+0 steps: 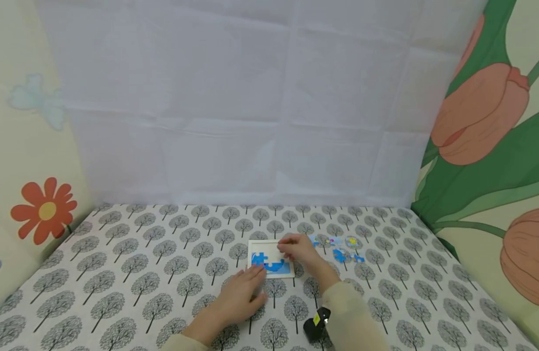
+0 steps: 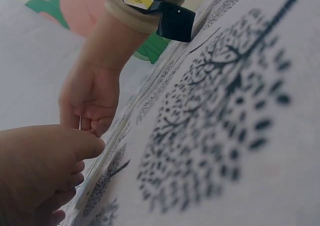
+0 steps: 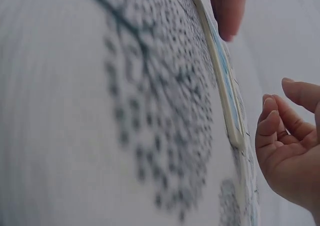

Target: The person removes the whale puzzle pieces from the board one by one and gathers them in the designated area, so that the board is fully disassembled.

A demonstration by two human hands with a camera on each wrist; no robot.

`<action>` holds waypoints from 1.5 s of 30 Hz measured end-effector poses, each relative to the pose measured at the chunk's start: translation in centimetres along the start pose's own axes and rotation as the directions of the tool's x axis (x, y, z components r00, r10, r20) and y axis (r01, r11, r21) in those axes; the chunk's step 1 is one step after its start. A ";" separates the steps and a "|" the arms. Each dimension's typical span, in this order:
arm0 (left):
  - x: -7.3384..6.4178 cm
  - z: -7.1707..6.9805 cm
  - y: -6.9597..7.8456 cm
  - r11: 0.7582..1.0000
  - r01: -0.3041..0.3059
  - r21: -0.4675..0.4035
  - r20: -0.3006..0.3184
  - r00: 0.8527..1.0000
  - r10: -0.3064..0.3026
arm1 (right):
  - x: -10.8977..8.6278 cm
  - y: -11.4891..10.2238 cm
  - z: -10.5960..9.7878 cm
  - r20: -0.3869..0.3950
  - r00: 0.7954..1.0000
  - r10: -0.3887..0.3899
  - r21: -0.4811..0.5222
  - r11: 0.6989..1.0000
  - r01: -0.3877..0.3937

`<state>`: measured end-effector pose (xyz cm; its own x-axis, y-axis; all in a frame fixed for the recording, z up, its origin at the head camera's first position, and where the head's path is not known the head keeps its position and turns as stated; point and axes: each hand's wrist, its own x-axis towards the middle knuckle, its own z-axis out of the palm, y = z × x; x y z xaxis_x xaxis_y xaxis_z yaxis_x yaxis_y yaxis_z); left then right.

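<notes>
A small jigsaw puzzle tray (image 1: 285,277) with a pale frame lies on the cloth, with blue pieces (image 1: 276,266) fitted along its lower and left part. My left hand (image 1: 243,293) lies at the tray's lower left corner, fingers extended over its edge. Over the upper right of the tray is my right hand (image 1: 302,251), its fingers bent inward and raised off the board in the right wrist view. A thin pale sliver shows between those fingers in the left wrist view; I cannot tell whether it is a puzzle piece.
Loose puzzle pieces (image 1: 339,255) lie right of the tray, and a yellow-marked piece (image 1: 352,241) lies behind them. A black wrist camera (image 1: 315,325) sits by my right sleeve. The tree-print cloth (image 1: 164,292) covers the table, with a white sheet (image 1: 234,97) behind.
</notes>
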<state>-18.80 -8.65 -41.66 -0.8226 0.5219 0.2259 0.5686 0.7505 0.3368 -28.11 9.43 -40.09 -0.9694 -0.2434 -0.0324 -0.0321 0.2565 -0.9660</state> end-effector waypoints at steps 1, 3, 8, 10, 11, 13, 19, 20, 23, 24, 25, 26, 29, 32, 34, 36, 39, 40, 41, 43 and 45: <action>0.0 0.0 0.0 1.000 -0.004 -0.006 0.002 1.000 0.004 | 0.1 0.0 0.2 0.006 1.000 -0.003 -0.003 1.000 0.003; 0.0 -0.1 0.0 1.000 -0.010 -0.015 0.004 1.000 0.010 | 0.2 0.0 0.6 0.005 1.000 -0.003 -0.026 1.000 0.003; 0.0 -0.1 0.0 0.999 -0.011 -0.030 0.016 1.000 0.011 | 0.7 0.0 1.6 -0.007 1.000 0.028 -0.064 0.998 -0.029; -0.1 -0.1 0.0 0.999 -0.008 -0.041 0.021 1.000 0.009 | 0.7 0.0 2.0 -0.001 0.999 0.032 -0.074 0.997 -0.032; -0.1 -0.1 0.0 0.999 -0.007 -0.045 0.023 1.000 0.008 | 0.7 0.0 2.2 0.000 1.000 0.028 -0.083 0.996 -0.027; -0.2 -0.1 0.0 0.999 -0.005 -0.053 0.027 1.000 0.007 | 0.6 0.1 2.5 -0.002 1.000 0.021 -0.108 0.994 -0.021; -0.3 0.0 -0.1 0.997 -0.007 -0.071 0.038 0.999 0.010 | 0.5 0.4 3.3 -0.016 1.000 0.003 -0.195 0.981 -0.006; -0.3 0.0 -0.1 0.997 -0.008 -0.074 0.040 0.999 0.011 | 0.5 0.4 3.3 -0.018 1.000 0.001 -0.203 0.979 -0.004; -0.3 -0.1 -0.1 0.997 -0.013 -0.075 0.042 0.999 0.016 | 0.5 0.3 3.4 -0.017 1.000 0.001 -0.212 0.977 -0.004; -0.3 -0.1 -0.1 0.997 -0.014 -0.073 0.042 0.999 0.017 | 0.4 0.3 3.4 -0.015 1.000 0.001 -0.214 0.977 -0.004; -0.3 -0.1 -0.1 0.997 -0.016 -0.071 0.042 0.999 0.019 | 0.4 0.3 3.4 -0.012 1.000 -0.004 -0.219 0.976 0.001; -0.3 -0.1 -0.1 0.998 -0.017 -0.067 0.042 0.999 0.020 | 0.4 0.3 3.4 -0.008 1.000 -0.011 -0.229 0.973 0.009; -0.4 -0.1 -0.1 0.998 -0.023 -0.053 0.043 0.999 0.025 | 0.3 0.3 3.3 0.004 0.999 -0.046 -0.273 0.961 0.045; -0.5 -0.2 0.0 0.999 -0.023 -0.040 0.048 0.999 0.025 | 0.3 0.5 3.3 0.018 0.998 -0.068 -0.316 0.946 0.070; -0.5 -0.2 0.1 0.999 -0.024 -0.035 0.049 0.998 0.026 | 0.3 0.5 3.4 0.030 0.997 -0.068 -0.326 0.943 0.074; -0.5 -0.2 0.1 0.999 -0.022 -0.032 0.053 0.998 0.024 | 0.3 0.5 3.4 0.041 0.997 -0.058 -0.333 0.940 0.069; -0.5 -0.2 0.2 0.999 -0.023 -0.038 0.057 0.998 0.025 | 0.3 0.4 3.5 0.052 0.998 -0.045 -0.338 0.939 0.060; -0.5 -0.3 0.2 0.999 -0.022 -0.040 0.059 0.998 0.024 | 0.3 0.4 3.5 0.055 0.998 -0.043 -0.343 0.938 0.059; -0.4 -0.3 0.2 0.999 -0.022 -0.041 0.061 0.998 0.025 | 0.2 0.3 3.5 0.057 0.997 -0.043 -0.344 0.937 0.060; -0.4 -0.3 0.1 0.999 -0.021 -0.043 0.062 0.998 0.024 | 0.2 0.2 3.5 0.060 0.997 -0.046 -0.345 0.936 0.064; -0.4 -0.3 0.1 0.999 -0.021 -0.043 0.063 0.998 0.024 | 0.1 0.1 3.5 0.064 0.997 -0.052 -0.346 0.935 0.071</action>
<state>-18.36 -8.90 -41.47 -0.8066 0.5642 0.1761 0.5853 0.7212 0.3705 -27.36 6.14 -41.11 -0.9489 -0.3154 0.0014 -0.1829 0.5468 -0.8170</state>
